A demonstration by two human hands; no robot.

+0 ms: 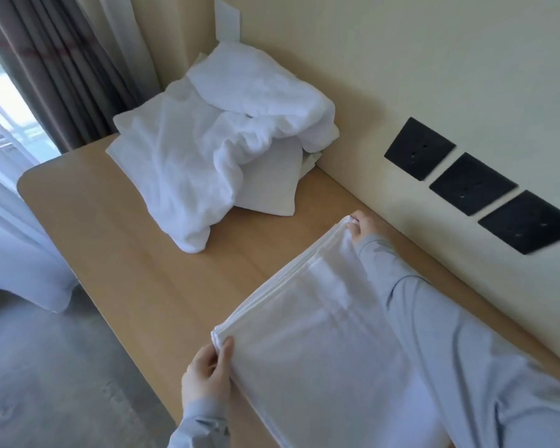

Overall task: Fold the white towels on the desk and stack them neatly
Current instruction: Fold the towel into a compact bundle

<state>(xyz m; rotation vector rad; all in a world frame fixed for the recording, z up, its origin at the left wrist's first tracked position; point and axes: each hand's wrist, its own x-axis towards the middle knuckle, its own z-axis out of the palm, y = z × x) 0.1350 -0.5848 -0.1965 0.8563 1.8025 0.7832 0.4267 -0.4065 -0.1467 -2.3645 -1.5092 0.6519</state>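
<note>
Two hands held a folded towel (320,344) by the corners of one edge above the tabletop (136,263).

Nearest the camera, the left hand (207,373) pinched the towel's near corner, thumb on top and fingers (204,358) closed beneath the layered edge; a pale blue sleeve (198,428) covered the wrist. The towel lay flat and smooth, several layers showing along its left edge, and it hid the near right part of the tabletop. At the far corner the right hand (362,229) gripped the same edge with fingers closed on the cloth, its forearm lying along the towel's right side beside the wall (401,76). Farther off, a loose heap (207,147) of crumpled white towels rested in the tabletop's far corner against the wall. Three black sockets (472,184) sat on the wall to the right; curtains (55,66) hung at far left.
</note>
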